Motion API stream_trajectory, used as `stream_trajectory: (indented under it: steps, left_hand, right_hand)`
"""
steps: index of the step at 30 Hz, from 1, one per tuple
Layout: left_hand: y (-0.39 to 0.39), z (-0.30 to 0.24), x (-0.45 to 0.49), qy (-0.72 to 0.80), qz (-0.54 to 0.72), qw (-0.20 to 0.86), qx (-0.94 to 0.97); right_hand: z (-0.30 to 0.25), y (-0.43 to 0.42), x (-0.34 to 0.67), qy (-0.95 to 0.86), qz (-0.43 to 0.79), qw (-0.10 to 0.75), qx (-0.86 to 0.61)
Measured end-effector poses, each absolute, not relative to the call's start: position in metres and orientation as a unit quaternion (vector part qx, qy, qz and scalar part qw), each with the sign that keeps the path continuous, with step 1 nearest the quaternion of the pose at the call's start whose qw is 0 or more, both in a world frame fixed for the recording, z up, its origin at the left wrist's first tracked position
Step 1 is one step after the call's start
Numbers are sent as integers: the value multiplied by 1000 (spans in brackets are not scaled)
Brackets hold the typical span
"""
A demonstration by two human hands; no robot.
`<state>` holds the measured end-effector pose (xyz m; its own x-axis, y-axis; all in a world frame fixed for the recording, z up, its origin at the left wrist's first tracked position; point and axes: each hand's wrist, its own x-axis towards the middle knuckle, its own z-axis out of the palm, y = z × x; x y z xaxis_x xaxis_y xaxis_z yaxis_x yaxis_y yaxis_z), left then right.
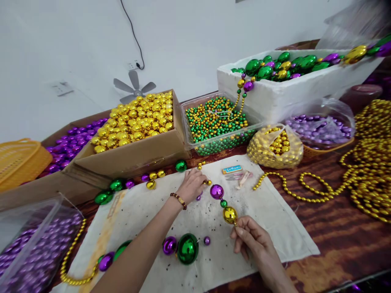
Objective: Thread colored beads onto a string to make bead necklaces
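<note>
My right hand [252, 238] pinches the lower end of a short bead string, just under its shiny gold ball [229, 215]. Above that ball the string carries a small green bead [224, 203] and a purple ball [217, 191]. My left hand [192, 185], with a brown beaded bracelet, is lowered to the white cloth [275, 228], its fingers curled. Small gold beads [208, 182] lie by its fingertips, and what they hold is hidden. Between my forearms rest a large green ball [187, 248], a purple ball [170, 245] and a small purple bead [207, 240].
Behind the cloth stand a cardboard box of gold balls [134, 122], a clear tub of green and gold beads [216, 122] and a white foam box [253, 91]. Scissors [233, 177] lie near a blue packet [231, 169]. Gold bead strands [369, 162] heap at right.
</note>
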<state>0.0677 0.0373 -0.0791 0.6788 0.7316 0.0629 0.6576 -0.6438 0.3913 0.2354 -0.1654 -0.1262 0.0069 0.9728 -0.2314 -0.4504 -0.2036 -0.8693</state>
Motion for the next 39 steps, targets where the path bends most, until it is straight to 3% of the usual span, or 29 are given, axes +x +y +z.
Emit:
stream_trajectory:
  steps: [3, 6, 8, 11, 19, 39]
  left_hand:
    - [30, -69, 69, 439, 225, 276, 825]
    - [15, -53, 68, 448, 345, 525, 636]
    - [4, -42, 66, 400, 376, 672, 498]
    - [-12, -34, 63, 340, 390, 767, 379]
    - [-24, -37, 60, 322, 401, 798, 313]
    - [-20, -35, 57, 368, 379, 760, 378]
  right_hand:
    - [-126, -166, 235, -293, 638, 556, -444]
    - [-125, -167, 234, -294, 641, 546, -452]
    - [-122, -168, 234, -312, 644, 527, -459]
    - [-118, -169, 236, -344, 643, 498, -469]
    - [-114, -175, 239, -374, 629, 477, -487]
    - [-112, -178, 239, -361, 653, 468, -474]
